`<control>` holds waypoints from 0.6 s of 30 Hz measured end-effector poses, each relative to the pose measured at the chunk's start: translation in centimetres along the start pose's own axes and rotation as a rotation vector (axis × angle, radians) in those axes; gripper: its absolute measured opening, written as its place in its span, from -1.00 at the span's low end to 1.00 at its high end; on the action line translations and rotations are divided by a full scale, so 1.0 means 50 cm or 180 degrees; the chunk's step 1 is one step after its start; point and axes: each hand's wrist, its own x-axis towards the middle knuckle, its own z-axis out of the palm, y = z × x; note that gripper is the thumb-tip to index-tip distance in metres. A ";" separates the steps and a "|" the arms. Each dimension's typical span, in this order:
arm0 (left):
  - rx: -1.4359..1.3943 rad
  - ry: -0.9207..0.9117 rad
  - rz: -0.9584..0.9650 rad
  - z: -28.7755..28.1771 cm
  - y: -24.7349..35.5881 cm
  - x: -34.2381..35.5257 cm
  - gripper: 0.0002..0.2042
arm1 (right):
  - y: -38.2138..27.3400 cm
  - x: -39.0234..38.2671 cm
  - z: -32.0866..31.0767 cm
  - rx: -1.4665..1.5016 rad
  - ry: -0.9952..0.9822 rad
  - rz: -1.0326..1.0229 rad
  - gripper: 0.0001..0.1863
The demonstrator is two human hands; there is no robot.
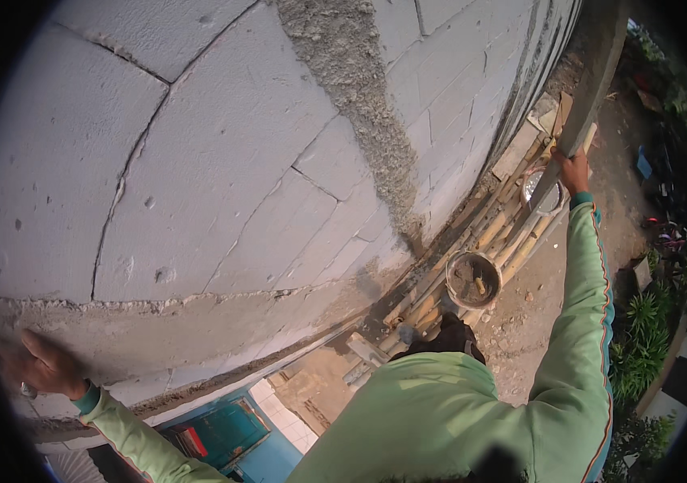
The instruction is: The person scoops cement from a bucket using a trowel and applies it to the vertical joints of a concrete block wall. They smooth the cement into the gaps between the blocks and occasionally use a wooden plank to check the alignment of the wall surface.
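Pale grey blocks make a huge wall point(214, 193), with dark cracks between some of them. Across its lower left runs a smooth grey band point(174, 334), and a rough grey strip of mortar point(351, 88) goes down its middle. Beside the wall, long tan bamboo poles point(523, 245) lie side by side. One long, flat grey board point(598, 80) slants from the top right down over the poles. Two round buckets sit on the poles: a bucket of brown-grey mix point(488, 301) and, farther off, a bucket with a shiny pale inside point(551, 212), partly behind the board. The right hand point(574, 171) has its grip closed on the board's edge. The left hand point(49, 369) is by the smooth band; its fingers are blurry, so I cannot tell if its grip is open or closed.
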 end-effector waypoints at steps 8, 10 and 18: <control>0.0416 -0.0013 -0.0367 -0.085 0.000 0.029 -0.38 | -0.061 0.034 0.209 -0.0869 0.0110 -0.0162 -0.18; 0.0317 0.0035 -0.0460 -0.079 0.019 0.033 -0.38 | -0.071 0.039 0.222 -0.1434 0.0243 -0.0074 -0.14; 0.0254 -0.0091 -0.0639 -0.092 0.018 0.035 -0.32 | -0.079 -0.011 0.210 -0.0851 0.0435 -0.0082 0.17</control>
